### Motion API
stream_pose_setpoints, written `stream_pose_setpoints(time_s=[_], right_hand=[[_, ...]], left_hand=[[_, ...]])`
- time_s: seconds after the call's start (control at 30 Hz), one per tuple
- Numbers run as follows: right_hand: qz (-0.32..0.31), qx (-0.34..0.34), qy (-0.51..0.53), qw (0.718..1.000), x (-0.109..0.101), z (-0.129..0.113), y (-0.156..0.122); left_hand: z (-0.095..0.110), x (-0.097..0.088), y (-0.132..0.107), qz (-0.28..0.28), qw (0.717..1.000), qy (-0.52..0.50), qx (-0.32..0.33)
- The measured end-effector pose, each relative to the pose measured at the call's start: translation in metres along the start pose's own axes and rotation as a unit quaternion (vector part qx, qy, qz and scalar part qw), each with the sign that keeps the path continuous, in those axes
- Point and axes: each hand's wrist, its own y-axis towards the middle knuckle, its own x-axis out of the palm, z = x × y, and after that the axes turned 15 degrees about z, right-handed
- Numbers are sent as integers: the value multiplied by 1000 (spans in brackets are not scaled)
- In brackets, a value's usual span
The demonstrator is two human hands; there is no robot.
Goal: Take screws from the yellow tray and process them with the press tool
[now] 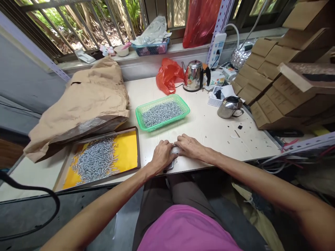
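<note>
My left hand (162,155) and my right hand (190,146) lie side by side at the table's front edge, fingers curled down over a small clear plastic bag (175,150) that seems to hold metal parts. Most of the bag is hidden under the hands. Just beyond the hands stands a green plastic basket (141,112) filled with several small silver screws (161,112). To the left, a shallow brown tray with a yellow bottom (128,150) holds a heap of the same screws (96,159).
A big crumpled brown paper sack (89,101) lies at the left. A steel kettle (193,75), a red plastic bag (168,76) and a small steel pot (230,106) stand at the back. Stacked cardboard boxes (277,83) fill the right side. Cables hang at the right edge.
</note>
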Motion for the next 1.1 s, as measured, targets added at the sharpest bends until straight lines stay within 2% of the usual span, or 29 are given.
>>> stream_pose_setpoints(time_s=[0.1, 0.17, 0.27, 0.4, 0.5, 0.57, 0.67, 0.8, 0.9, 1.0, 1.03, 1.1], right_hand=[[-3, -41, 55, 998, -1, 15, 1], [10, -39, 66, 997, 2, 24, 2], [47, -6, 19, 999, 9, 30, 6], [60, 12, -27, 998, 8, 26, 20], [53, 12, -56, 997, 3, 7, 29], [41, -52, -44, 997, 2, -16, 31], [10, -195, -10, 981, 5, -54, 33], [-13, -295, -30, 955, 14, -82, 37], [-1, -318, -34, 948, 24, -87, 41], [-2, -298, 10, 954, 31, -91, 45], [13, -281, 37, 959, 30, -93, 46], [89, -232, 99, 964, 19, -94, 50]], left_hand=[[8, 9, -22, 54, 998, 1, 18], [17, 18, -38, 83, 995, -13, 45], [32, 31, -57, 97, 991, -57, 67], [43, 38, -65, 103, 988, -103, 46], [43, 39, -66, 118, 984, -124, 42], [42, 41, -68, 122, 982, -136, 48], [41, 45, -73, 99, 983, -141, 55], [40, 52, -81, 82, 986, -123, 74], [40, 56, -84, 97, 984, -111, 101], [43, 56, -86, 108, 981, -102, 122], [44, 54, -86, 115, 980, -99, 129], [41, 42, -88, 136, 976, -90, 141]])
